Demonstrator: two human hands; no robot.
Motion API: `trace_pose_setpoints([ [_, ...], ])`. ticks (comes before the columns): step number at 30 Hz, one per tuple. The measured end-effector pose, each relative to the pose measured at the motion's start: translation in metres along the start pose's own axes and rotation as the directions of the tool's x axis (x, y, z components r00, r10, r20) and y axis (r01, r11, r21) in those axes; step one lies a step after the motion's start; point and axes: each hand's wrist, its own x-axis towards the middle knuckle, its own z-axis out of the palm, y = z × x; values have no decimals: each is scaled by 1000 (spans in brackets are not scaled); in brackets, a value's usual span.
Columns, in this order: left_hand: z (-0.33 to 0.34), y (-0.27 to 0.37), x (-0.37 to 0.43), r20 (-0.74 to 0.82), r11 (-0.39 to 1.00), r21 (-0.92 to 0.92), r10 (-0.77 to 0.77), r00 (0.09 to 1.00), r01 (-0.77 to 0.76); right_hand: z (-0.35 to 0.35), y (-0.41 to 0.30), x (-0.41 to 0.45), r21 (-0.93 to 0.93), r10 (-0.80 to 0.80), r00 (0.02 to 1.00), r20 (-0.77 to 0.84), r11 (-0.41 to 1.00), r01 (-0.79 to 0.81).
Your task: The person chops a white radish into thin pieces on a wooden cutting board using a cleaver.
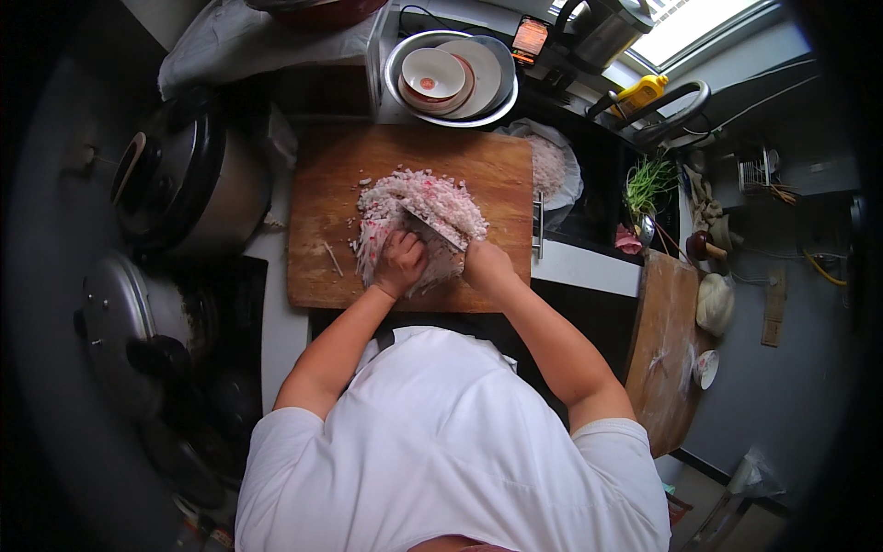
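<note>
My right hand point(488, 265) grips the handle of a kitchen cleaver point(436, 230), its blade slanting up and leftward across a wooden cutting board point(321, 179). With curled fingers, my left hand point(400, 262) holds down pale, red-flecked vegetable shreds point(372, 243), probably radish, close to the blade's near side. Beyond the blade is a heap of finely chopped pieces point(431, 196) in white and pink. One loose strip point(334, 259) lies on the board, left of my left hand. Part of the blade's lower edge is hidden among the shreds.
Behind the board sits a metal basin point(452, 123) holding bowls and plates. A plastic bag point(567, 172) of chopped pieces lies at right, near green scallions point(648, 183). Large pots point(227, 186) line the left. A floured board point(662, 345) with dough point(715, 304) stands farther right.
</note>
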Motion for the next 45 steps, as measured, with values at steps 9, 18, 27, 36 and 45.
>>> trace_pose_setpoints([
  [9,2,-2,0,-65,999,-18,38,997,-39,-2,14,12,54,26,997,66,998,-30],
  [18,7,-5,-2,-75,1000,-15,23,997,-24,13,11,21,34,38,998,52,999,-40],
  [27,4,-3,-2,-67,1000,-5,19,998,-19,3,1,20,38,125,982,138,991,-132],
  [36,1,-4,-1,-50,998,-53,16,999,-19,-38,-28,6,-44,92,969,230,995,-84],
  [45,5,-3,-3,13,997,-69,-19,1000,20,-4,-6,26,-5,14,992,127,1000,-13],
])
